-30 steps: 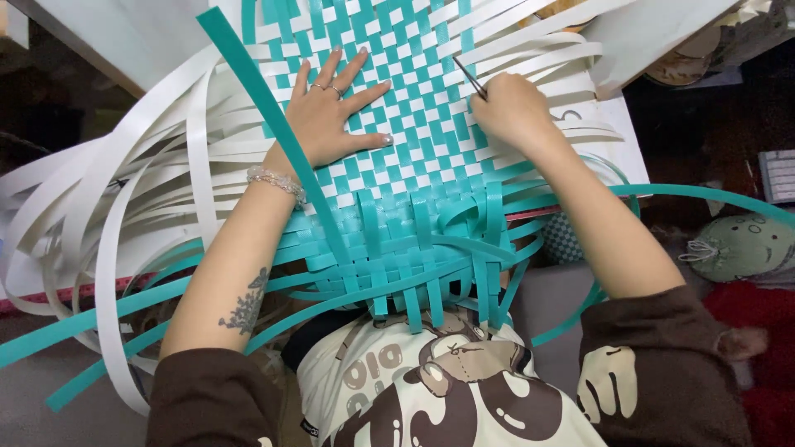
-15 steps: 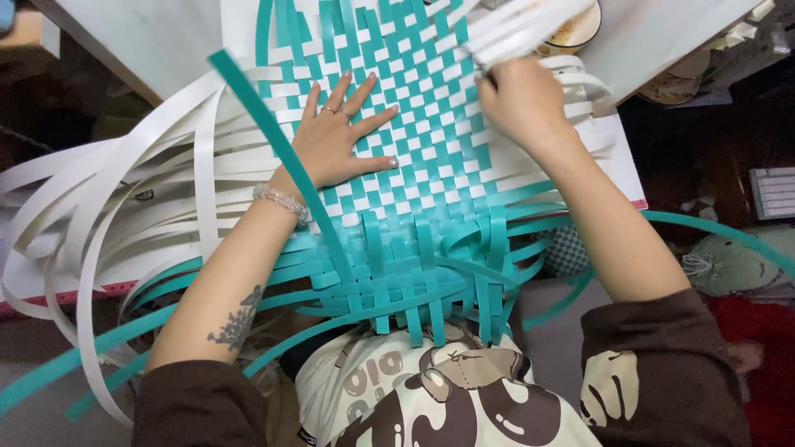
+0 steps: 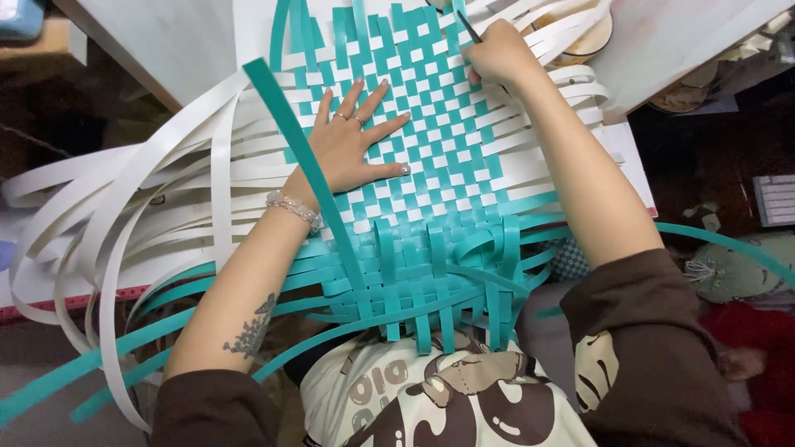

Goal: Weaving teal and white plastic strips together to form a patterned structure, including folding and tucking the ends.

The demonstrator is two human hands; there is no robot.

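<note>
A woven mat [image 3: 431, 157] of teal and white flat strips lies on a white table. My left hand [image 3: 352, 145] rests flat on the weave's left part, fingers spread, with rings and a bead bracelet. My right hand [image 3: 497, 54] is at the far right of the weave, fingers closed on a thin dark pointed tool [image 3: 466, 25] whose tip pokes up and left. A long loose teal strip [image 3: 302, 165] runs diagonally over my left wrist. Unwoven teal strip ends [image 3: 439, 281] bunch near my chest.
Long loose white strips [image 3: 141, 207] fan out to the left over the table edge. More white strips [image 3: 571, 25] curl at the top right over a round wooden object [image 3: 592, 41]. Clutter lies on the dark floor at right, including a greenish bag [image 3: 737, 269].
My right hand with the tool has moved away from me toward the weave's far edge. My left hand has stayed flat on the weave. The view shifted slightly.
</note>
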